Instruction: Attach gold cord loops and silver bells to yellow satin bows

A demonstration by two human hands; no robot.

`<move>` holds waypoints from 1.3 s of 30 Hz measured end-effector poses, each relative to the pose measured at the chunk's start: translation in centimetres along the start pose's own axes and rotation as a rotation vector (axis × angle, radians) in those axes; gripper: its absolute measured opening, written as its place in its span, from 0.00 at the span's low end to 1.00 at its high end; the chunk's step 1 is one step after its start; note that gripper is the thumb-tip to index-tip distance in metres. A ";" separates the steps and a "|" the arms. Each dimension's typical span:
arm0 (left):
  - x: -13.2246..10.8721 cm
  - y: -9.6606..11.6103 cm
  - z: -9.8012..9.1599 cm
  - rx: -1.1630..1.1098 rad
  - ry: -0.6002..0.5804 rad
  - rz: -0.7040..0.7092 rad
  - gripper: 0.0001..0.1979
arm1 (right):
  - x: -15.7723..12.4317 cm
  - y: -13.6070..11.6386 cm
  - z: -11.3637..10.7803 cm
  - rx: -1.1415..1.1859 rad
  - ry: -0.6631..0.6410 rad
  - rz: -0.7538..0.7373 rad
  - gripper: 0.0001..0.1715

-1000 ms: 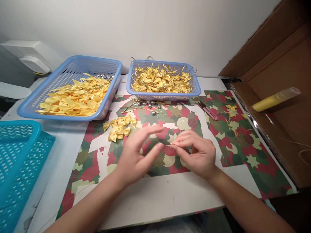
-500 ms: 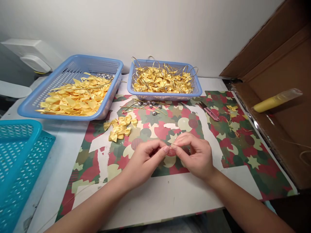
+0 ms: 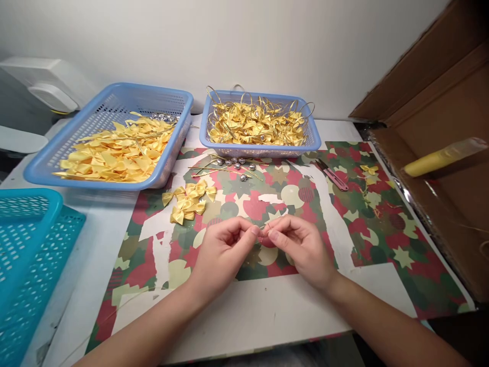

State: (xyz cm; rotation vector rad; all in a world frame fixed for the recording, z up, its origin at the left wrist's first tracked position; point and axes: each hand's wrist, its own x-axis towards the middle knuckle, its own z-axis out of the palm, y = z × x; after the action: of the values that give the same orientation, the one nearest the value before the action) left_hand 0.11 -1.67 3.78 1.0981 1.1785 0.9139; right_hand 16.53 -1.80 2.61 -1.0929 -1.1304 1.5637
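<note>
Both my hands meet over the patterned paper, fingertips almost touching. My left hand (image 3: 225,250) is closed, its thumb and forefinger pinching a fine thread that barely shows between the hands. My right hand (image 3: 301,250) pinches the same thread, and a short dark end sticks up by its thumb. Left of them lies a small heap of yellow ribbon bows (image 3: 189,201). Beyond the hands are several silver jingle bells (image 3: 243,178) and some gold cord lengths (image 3: 221,169). A thin strand (image 3: 126,302) trails beside my left forearm.
A blue basket (image 3: 38,176) of yellow bows and bells stands at the back left. Another blue basket (image 3: 263,151) holds bows with gold loops. Pink thread snips (image 3: 336,180) lie to the right, near yellow scraps (image 3: 369,169). A turquoise basket (image 3: 57,239) and cardboard box (image 3: 431,117) flank the table.
My fingertips have shifted slightly, the right hand rolling its thumb forward and the thread's end now pointing up. Both hands stay pinched close together. The view has moved a little.
</note>
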 end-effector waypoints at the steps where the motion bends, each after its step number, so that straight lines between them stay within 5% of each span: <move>1: -0.1 0.1 0.1 0.002 0.006 0.005 0.14 | 0.0 0.0 0.0 0.017 -0.009 0.012 0.08; 13: -0.1 0.4 0.0 0.049 0.050 0.047 0.14 | 0.2 0.6 -0.2 0.130 -0.086 0.154 0.10; 23: -0.3 0.3 0.1 0.093 0.057 0.034 0.14 | 0.0 0.1 0.6 -0.012 -0.001 0.030 0.13; 39: -0.3 0.5 0.2 0.103 0.065 0.050 0.14 | 0.1 0.2 0.5 -0.011 -0.021 0.095 0.13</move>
State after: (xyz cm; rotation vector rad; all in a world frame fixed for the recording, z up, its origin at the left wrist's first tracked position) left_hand 0.28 -1.84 4.33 1.1925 1.2680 0.9421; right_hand 16.02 -1.81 2.50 -1.1547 -1.1160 1.6476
